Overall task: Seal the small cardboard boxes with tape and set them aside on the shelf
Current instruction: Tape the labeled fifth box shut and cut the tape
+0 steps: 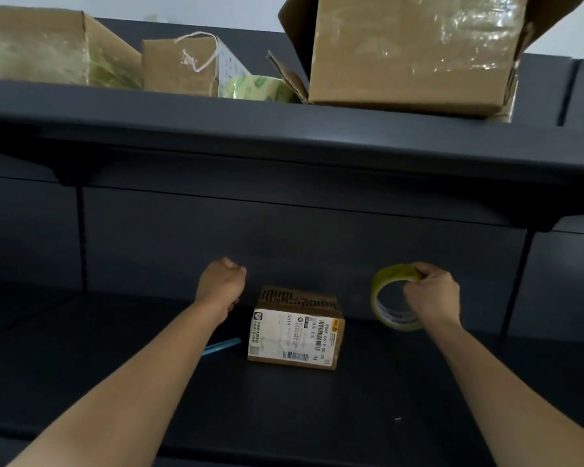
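1. Right grip [432, 294] is clamped on the tape roll [390, 299], held upright above the lower shelf [402, 382].
2. Left grip [221, 284] hovers, fingers curled; whether it pinches a tape end, I cannot tell.
3. Small box [295, 328] sits on the lower shelf between both grips, label up, with the left grip nearer, so any tape run would cross it side to side.
4. Upper shelf [284, 129] carries bigger cartons [408, 52], contents hidden.
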`<state>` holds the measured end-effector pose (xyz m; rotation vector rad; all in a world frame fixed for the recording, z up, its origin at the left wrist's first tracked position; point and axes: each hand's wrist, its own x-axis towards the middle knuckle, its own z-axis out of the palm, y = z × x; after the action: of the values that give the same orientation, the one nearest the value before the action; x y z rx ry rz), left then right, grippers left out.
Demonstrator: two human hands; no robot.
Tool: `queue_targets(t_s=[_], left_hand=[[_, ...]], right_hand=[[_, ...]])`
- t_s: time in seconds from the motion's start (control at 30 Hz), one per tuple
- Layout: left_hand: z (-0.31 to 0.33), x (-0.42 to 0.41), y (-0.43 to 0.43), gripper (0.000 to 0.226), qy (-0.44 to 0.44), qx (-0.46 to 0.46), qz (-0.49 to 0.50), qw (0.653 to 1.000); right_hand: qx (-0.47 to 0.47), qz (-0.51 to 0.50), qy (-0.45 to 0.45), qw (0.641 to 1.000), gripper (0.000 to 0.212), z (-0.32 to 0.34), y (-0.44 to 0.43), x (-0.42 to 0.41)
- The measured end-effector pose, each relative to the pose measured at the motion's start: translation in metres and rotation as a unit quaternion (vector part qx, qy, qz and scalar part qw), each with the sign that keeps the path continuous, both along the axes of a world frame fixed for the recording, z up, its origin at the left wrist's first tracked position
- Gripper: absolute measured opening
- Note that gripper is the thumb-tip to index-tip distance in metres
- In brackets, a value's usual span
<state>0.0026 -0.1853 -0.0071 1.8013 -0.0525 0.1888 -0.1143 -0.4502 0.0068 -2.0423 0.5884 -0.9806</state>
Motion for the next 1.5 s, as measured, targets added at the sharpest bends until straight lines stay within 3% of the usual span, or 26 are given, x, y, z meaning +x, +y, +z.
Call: queue_targets(t_s=[0.17,1.0,1.17,1.33,1.5], left_hand=[[-0.007,0.008,-0.003,0.013,-0.033,0.079,0.001,0.996],[-0.030,0.009,0.002,0.010,0.088,0.009,-0.047,0.995],[-0.032,-0.004,-0.007,0.013,0.133,0.004,-0.055,0.990],[-0.040,0.001,-0.013,0.025,0.119,0.018,-0.041,0.992],[-0.044,-0.004,-0.013,0.013,0.118,0.039,-0.042,0.991]], right_hand=[[0.018,-0.006,0.013,1.000,0.036,-0.008,-0.004,0.001],[0.050,-0.004,0.066,0.997,0.043,-0.040,-0.002,0.010],[0.021,-0.012,0.078,0.997,0.043,-0.044,0.004,0.012],[-0.008,-0.014,0.098,0.995,0.040,-0.052,0.012,0.013],[-0.042,-0.015,0.099,0.994,0.036,-0.053,0.019,0.015]])
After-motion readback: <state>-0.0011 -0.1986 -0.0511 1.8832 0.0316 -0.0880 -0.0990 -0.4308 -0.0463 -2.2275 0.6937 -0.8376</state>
